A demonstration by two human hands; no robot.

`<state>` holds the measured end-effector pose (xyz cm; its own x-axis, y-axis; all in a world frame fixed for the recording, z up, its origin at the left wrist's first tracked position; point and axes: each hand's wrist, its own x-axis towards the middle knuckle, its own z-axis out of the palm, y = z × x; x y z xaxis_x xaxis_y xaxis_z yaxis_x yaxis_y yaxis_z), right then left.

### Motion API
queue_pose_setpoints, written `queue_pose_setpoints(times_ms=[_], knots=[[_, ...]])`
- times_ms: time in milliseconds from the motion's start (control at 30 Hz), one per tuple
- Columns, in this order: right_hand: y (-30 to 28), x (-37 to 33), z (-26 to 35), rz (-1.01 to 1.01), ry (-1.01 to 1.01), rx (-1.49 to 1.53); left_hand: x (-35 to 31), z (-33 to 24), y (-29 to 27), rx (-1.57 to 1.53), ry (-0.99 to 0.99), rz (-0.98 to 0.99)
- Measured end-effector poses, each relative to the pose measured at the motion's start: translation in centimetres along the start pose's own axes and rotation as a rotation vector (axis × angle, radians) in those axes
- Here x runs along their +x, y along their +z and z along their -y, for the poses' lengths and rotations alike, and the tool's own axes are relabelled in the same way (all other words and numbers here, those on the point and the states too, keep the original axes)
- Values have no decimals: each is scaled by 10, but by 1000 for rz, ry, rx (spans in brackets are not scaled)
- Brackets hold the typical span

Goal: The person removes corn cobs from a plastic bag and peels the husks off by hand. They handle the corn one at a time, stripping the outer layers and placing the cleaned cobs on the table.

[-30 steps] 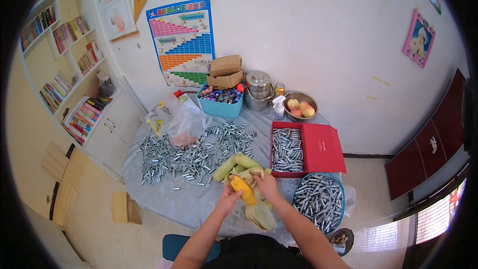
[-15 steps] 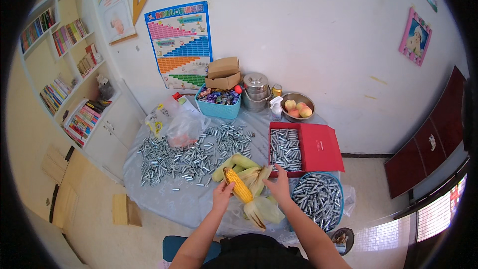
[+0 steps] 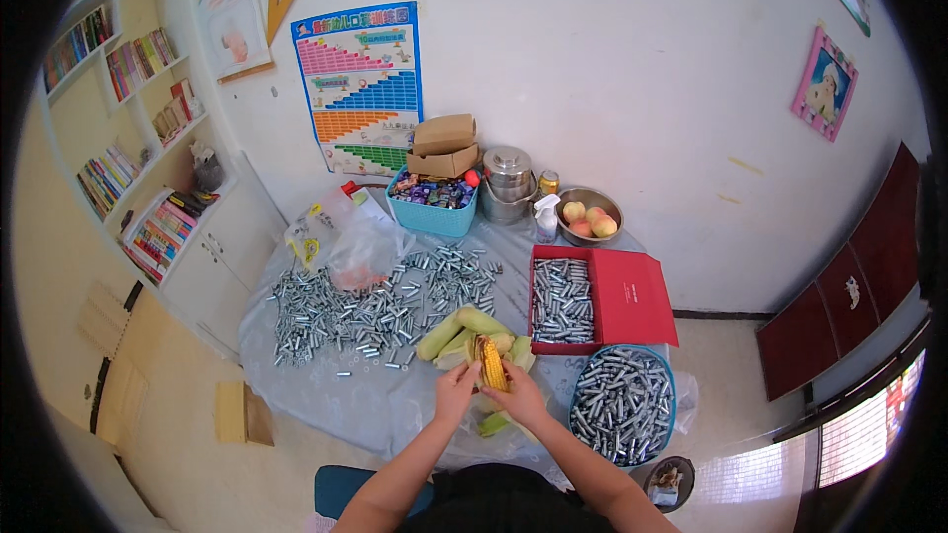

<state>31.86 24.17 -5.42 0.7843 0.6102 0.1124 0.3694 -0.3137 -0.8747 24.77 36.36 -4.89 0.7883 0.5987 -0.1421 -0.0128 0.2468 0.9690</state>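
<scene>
A yellow ear of corn (image 3: 493,365) stands tilted between my two hands, with a brownish strip, perhaps silk, along its left side. My left hand (image 3: 455,392) closes on its lower left side. My right hand (image 3: 519,397) grips the lower right side, and the fingers hide the corn's bottom end. Just beyond the corn lie green corn ears or husks (image 3: 478,322), heaped on the table. Another bit of green husk (image 3: 494,423) rests below my hands on a clear plastic bag.
Many loose metal sleeves (image 3: 326,311) cover the table's left side. More fill a red box (image 3: 564,300) and a blue basket (image 3: 624,405) at right. Behind stand a turquoise basket of wrapped items (image 3: 434,216), a metal pot (image 3: 509,173), a spray bottle (image 3: 546,217) and a bowl of peaches (image 3: 591,213).
The corn has turned more upright. My right hand has moved left from the pulled-back husk onto the corn, and the husk no longer trails from its lower end.
</scene>
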Motion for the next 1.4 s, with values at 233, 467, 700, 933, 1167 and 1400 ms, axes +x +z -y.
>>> queue_pose_setpoints(times_ms=[233,467,700,933,1167,1400], knots=[[2,-3,12,-3,44,-12,-3,-12,6,270,321,-44],[-3,-5,11,-21,60,13,-4,-7,2,334,301,5],[-1,-6,2,16,86,78,-4,-5,4,472,438,-69],[5,-2,-17,122,90,296,-1,4,0,429,384,-175],[10,1,-31,201,142,526,-4,-11,9,224,342,-126],[8,3,-24,212,149,409,-2,-8,1,316,267,-148]])
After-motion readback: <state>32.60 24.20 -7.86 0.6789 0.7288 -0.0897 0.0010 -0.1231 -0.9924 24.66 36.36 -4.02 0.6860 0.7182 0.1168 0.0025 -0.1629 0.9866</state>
